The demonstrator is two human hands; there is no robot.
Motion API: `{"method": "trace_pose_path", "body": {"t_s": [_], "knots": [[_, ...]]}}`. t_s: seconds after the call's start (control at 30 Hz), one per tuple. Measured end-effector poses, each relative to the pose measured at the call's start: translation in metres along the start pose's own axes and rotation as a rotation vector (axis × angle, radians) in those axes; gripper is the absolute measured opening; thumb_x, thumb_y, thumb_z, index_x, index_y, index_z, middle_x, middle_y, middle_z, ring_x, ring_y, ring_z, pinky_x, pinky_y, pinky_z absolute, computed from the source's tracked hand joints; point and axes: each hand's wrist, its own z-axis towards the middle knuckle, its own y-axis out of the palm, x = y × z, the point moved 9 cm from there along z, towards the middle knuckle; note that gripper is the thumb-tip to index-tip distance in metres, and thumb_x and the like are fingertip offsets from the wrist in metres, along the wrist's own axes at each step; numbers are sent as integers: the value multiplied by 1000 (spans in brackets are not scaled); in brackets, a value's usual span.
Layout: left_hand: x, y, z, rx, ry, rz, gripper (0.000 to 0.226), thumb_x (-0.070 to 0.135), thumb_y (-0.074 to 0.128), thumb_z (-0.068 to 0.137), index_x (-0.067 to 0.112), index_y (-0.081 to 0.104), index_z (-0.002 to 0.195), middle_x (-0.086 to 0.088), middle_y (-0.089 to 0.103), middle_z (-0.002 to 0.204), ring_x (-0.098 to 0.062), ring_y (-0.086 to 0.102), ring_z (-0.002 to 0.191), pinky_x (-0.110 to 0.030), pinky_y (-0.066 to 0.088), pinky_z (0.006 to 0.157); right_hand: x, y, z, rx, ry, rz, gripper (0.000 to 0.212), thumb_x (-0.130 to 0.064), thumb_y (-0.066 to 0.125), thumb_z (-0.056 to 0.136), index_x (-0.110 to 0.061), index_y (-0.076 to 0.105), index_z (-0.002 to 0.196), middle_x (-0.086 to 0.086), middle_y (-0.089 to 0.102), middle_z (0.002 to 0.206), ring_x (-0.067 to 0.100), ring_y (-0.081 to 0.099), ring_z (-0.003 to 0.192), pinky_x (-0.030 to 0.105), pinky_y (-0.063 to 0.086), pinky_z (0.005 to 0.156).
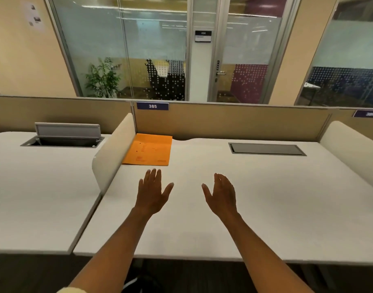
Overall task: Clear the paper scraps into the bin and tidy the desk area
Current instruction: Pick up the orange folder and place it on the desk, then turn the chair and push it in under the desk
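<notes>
Near the middle of the frame my left hand [152, 192] and right hand [221, 194] hover wide and empty, with the thin, bendy orange folder [148, 149] just above; I'd pinch its near edge.

An open-plan office is showing here. Numbered partitions [152, 106] are dividing white desks [244, 197], and glass-walled meeting rooms [122, 60] are standing behind.

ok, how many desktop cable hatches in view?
2. One with its lid raised on the left neighbouring desk; one shut at the back right of this desk. More may lie outside the frame.
</notes>
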Motion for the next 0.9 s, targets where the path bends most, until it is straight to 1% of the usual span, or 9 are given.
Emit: {"method": "trace_pose_path", "body": {"t_s": [0.13, 0.23, 0.33, 0.5, 0.6, 0.7, 0.8, 0.87, 0.9], "knots": [[37, 13, -52, 2, -11, -3, 75, 56, 33, 96, 9, 16, 152, -11, 15, 162, -27, 5, 151, -50, 11, 120, 40, -19, -48, -29, -13, -9, 68, -52, 36, 97, -8, 26, 149, 11, 31, 156, 26, 23, 146, 45, 21, 119], [69, 28, -96, -44, -19, -17, 76, 57, 31, 96, 11, 12, 153, -10, 11, 163, -25, 2, 151, -48, 8, 120, 73, -37, -85, -64, 0, 15, 70, -55, 33, 97, -11, 22, 151, 8, 25, 159, 25, 18, 148, 44, 17, 121], [103, 43, -147, -84, -20, -8, 77, 59, 31, 95, 12, 13, 153, -9, 12, 162, -25, 5, 151, -46, 9, 121, 108, -54, -129, -112, 37, 4, 72, -57, 31, 97, -13, 20, 152, 7, 22, 160, 24, 17, 149, 43, 15, 122], [142, 58, -219, -110, -14, -41, 77, 60, 31, 94, 13, 14, 153, -8, 13, 162, -24, 8, 151, -43, 11, 123, 157, -81, -203, -124, 98, 43, 70, -55, 35, 97, -13, 23, 151, 7, 25, 159, 24, 20, 148, 44, 20, 121], [161, 58, -258, -109, -1, -56, 76, 59, 33, 95, 12, 15, 153, -9, 15, 162, -24, 9, 150, -43, 12, 122, 177, -101, -242, -96, 122, 47, 69, -54, 39, 96, -12, 27, 150, 8, 30, 157, 24, 25, 146, 43, 25, 119], [181, 55, -299, -111, 28, -49, 76, 59, 34, 95, 11, 17, 152, -10, 18, 161, -25, 11, 150, -42, 14, 122, 192, -122, -284, -71, 135, 41, 69, -53, 41, 96, -12, 28, 149, 8, 31, 156, 23, 27, 145, 42, 24, 119], [198, 51, -343, -84, 73, -92, 76, 60, 36, 93, 12, 21, 151, -9, 25, 158, -24, 20, 148, -45, 20, 121, 203, -148, -326, -8, 145, 43, 67, -54, 43, 94, -11, 33, 145, 9, 38, 151, 24, 33, 142, 44, 29, 117], [209, 53, -376, -75, 99, -126, 76, 60, 37, 92, 13, 23, 150, -9, 29, 157, -25, 23, 146, -47, 24, 119, 212, -166, -360, 18, 161, 38, 67, -51, 45, 94, -10, 32, 146, 10, 37, 152, 25, 32, 142, 44, 28, 117], [213, 56, -391, -91, 99, -128, 76, 60, 37, 93, 12, 23, 150, -10, 27, 158, -26, 20, 147, -47, 22, 120, 217, -173, -375, 23, 173, 43, 67, -50, 45, 95, -10, 31, 147, 10, 36, 153, 25, 31, 143, 44, 28, 118]]}}
